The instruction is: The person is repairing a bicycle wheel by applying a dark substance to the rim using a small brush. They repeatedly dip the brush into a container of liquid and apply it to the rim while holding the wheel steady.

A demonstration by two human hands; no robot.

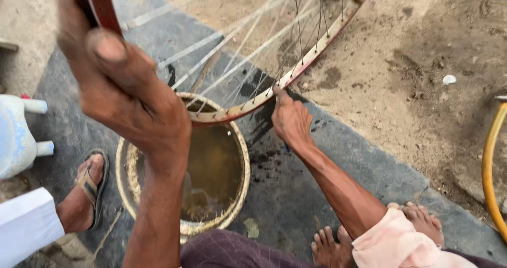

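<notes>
Left hand point(124, 88), upper left of frame, fingers curled tight around the red wheel rim point(296, 70); blurred, very close to camera. Right hand point(290, 121), centre, fingers pressed together against the rim's lower edge, pinching what looks like a small dark tool, too hidden to identify. Rim tilted, arcs from top left to top right, spokes point(253, 40) visible, lowest part just over a round basin of murky water point(232, 204) at lower centre. Another person's sandalled foot point(87, 191) at lower left. Yellow hose point(490, 162) at right edge.
</notes>
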